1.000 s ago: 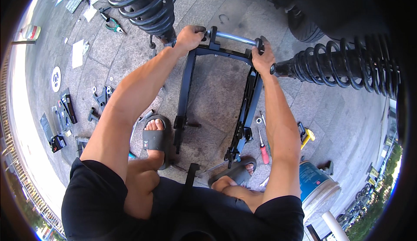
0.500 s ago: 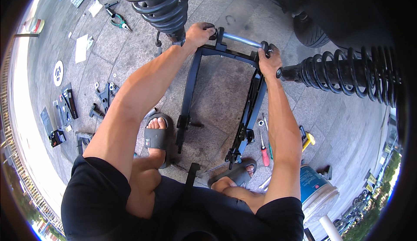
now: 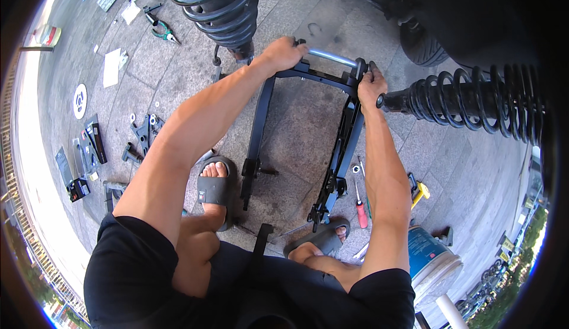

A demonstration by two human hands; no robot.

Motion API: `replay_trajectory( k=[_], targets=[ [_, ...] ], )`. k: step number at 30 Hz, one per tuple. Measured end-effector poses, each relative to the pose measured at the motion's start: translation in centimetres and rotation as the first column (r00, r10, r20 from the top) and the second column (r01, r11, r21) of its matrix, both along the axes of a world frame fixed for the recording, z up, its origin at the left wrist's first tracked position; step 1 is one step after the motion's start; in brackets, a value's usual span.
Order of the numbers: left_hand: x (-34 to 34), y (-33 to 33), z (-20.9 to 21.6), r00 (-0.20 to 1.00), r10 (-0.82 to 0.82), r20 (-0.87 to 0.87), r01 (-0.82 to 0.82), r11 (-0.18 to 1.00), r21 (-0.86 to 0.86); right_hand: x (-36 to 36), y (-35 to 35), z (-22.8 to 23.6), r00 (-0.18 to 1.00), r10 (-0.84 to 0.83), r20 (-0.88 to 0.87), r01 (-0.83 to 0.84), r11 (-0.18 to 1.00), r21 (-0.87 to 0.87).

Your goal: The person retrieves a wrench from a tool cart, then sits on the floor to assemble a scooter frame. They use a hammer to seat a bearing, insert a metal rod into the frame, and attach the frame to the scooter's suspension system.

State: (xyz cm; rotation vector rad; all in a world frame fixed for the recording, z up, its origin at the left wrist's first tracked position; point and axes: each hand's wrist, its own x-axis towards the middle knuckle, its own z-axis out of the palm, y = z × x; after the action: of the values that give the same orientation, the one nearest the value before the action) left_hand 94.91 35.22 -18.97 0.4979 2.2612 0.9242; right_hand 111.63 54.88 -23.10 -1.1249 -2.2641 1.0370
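Observation:
A black U-shaped metal frame (image 3: 256, 124) stands between my feet, its open side toward me. A silver rod (image 3: 333, 57) spans two upright brackets on its far crosspiece. My left hand (image 3: 284, 54) is closed over the left bracket at the rod's end. At the far right corner, my right hand (image 3: 371, 86) is wrapped round the right bracket (image 3: 360, 67), its fingertips partly hidden. Black linkage parts (image 3: 332, 181) run along the frame's right leg. A black shock absorber eye (image 3: 381, 101) sits close beside my right wrist.
Large coil-spring shock absorbers stand at the upper left (image 3: 216, 9) and right (image 3: 474, 98). A red-handled screwdriver (image 3: 361, 213), a yellow-handled tool (image 3: 421, 192) and a bucket (image 3: 430, 255) are at the right. Green-handled pliers (image 3: 163, 31), metal brackets (image 3: 142, 133) and packaging (image 3: 92, 139) lie left.
My left hand has shifted slightly right and nearer, and now covers the left bracket. My right hand has slid a little right and down. The frame has barely moved.

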Motion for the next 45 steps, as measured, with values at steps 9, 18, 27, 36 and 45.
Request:
replay_trajectory(
  k=[9,18,27,36,45],
  targets=[
    [2.2,2.0,0.8,0.975,0.091,-0.203,-0.124,0.98,-0.154,0.0,0.1,1.3,0.987,-0.085,-0.135,0.034,0.938,-0.345],
    [1.9,2.3,0.4,0.975,0.081,-0.208,-0.114,0.982,-0.153,0.6,0.7,1.5,0.945,-0.223,-0.237,0.0,0.729,-0.685],
    [1.7,2.6,0.4,0.976,0.148,-0.159,-0.169,0.977,-0.129,1.6,3.9,-1.8,0.951,-0.099,-0.291,-0.152,0.673,-0.724],
    [2.1,2.4,-0.3,0.974,0.151,-0.166,-0.167,0.982,-0.087,1.2,5.9,-4.4,0.927,-0.091,-0.364,-0.233,0.62,-0.749],
    [2.3,2.6,0.0,0.969,0.137,-0.208,-0.17,0.973,-0.154,-0.1,1.3,-0.1,0.998,0.005,-0.059,-0.023,0.949,-0.314]
  ],
)
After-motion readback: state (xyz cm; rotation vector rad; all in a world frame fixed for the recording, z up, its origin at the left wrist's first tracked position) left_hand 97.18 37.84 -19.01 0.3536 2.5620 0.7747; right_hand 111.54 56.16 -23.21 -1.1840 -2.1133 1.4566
